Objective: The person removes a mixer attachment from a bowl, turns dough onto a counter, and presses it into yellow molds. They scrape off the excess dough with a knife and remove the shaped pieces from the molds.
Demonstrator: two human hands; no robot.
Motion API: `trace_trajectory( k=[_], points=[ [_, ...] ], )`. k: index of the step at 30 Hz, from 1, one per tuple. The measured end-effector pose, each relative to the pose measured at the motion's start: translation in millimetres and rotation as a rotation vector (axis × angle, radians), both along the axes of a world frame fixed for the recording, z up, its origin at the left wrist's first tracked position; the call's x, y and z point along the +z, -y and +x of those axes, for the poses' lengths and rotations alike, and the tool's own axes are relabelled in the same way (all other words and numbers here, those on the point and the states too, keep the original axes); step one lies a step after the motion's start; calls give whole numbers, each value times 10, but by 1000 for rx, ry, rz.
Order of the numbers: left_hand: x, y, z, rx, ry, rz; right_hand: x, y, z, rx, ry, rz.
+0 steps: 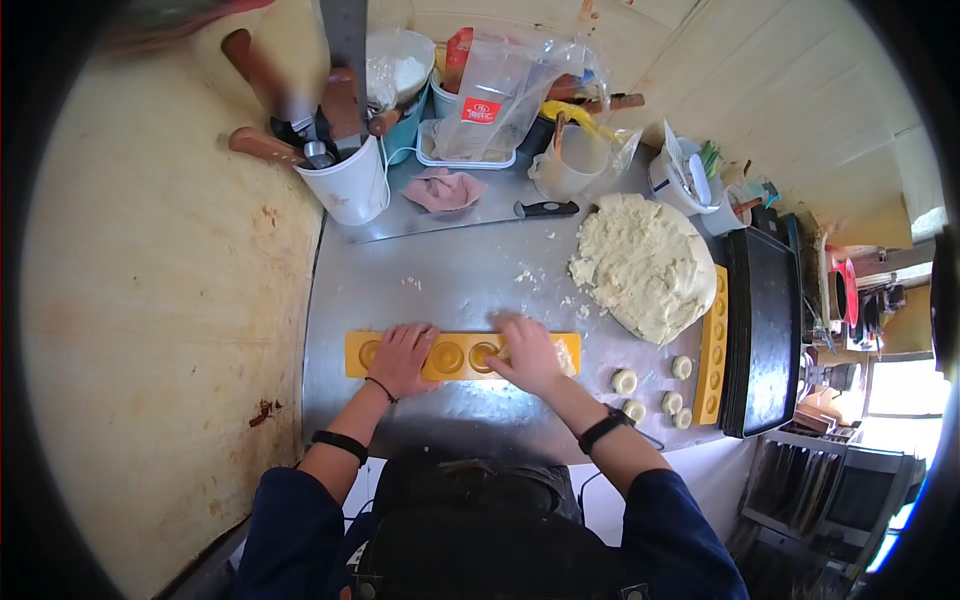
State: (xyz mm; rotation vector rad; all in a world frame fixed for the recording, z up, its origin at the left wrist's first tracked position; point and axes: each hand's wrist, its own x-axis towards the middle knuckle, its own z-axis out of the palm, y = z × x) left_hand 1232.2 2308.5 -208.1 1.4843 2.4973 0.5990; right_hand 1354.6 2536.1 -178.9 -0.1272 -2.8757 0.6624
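A yellow mold [448, 372] with a row of round cavities lies lengthwise on the metal table before me. My left hand [402, 362] is closed over its left part, fingertips reaching the far edge. Over the right part is my right hand [530, 357], fingers curled and slightly blurred, thumb beside a ringed cavity. Whatever lies under its palm is hidden. Pale dough [566, 358] shows on the mold's right end, just past this hand. A large mound of dough [645, 265] rests farther right. Several small round dough pieces [625, 381] sit between the mold and the table's right side.
A second yellow mold [712, 350] stands along the right, against stacked black trays [765, 330]. At the back are a knife [547, 209], a pink cloth [443, 190], a white tool container [345, 185] and a clear jug [570, 160]. A wall [170, 300] borders the left.
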Motion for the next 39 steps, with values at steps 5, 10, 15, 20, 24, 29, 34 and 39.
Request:
trace_trajectory(
  k=[5,10,15,20,24,29,34,39],
  points=[
    [-39,-8,-8,-9,1,-35,-360,59,-179,16,101,95],
    [10,-44,-9,-29,5,-42,-540,45,-331,-77,-38,61],
    [-11,-47,12,-12,-51,-10,-438,-137,-519,-552,244,-501],
    [12,-57,125,-20,2,-59,-385,-918,-421,-677,26,-767],
    [0,-198,386,-29,13,-88,-25,-1412,-308,-632,-17,-496],
    [17,-355,494,-20,4,-101,-428,-1565,-449,-339,-181,-25],
    [25,-357,523,-15,49,-144,-696,-1683,-496,-8,-63,271],
    [7,-374,476,-20,38,-124,-319,-1805,-317,-10,191,73]
  ],
)
